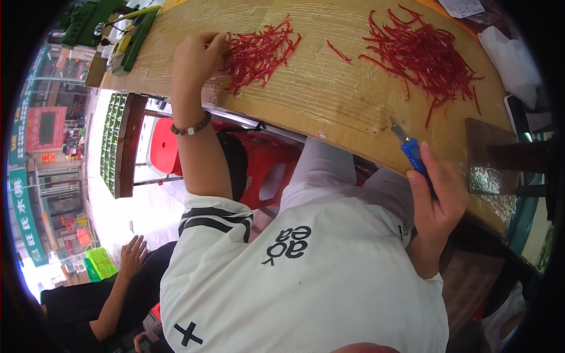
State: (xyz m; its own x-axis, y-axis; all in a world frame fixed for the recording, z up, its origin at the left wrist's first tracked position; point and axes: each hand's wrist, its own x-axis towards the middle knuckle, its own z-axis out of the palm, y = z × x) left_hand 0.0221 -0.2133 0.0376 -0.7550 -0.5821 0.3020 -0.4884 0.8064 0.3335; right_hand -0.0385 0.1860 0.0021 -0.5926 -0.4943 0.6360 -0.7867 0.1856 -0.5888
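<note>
Blade (401, 132) was safest off the pile (259, 54)
My right hand (438, 194) gripped the cutter (414, 155); left hand (197, 62) curled at the pile's left, hold unclear.

It looks like a small workshop beside a shopping street: at upper centre, a long yellow-brown wood-look table (329, 109) bears heaps of thin red strips (426, 59); at upper left is a green metal machine (82, 25); at left edge, green shop signboards (26, 215) are visible.
</note>
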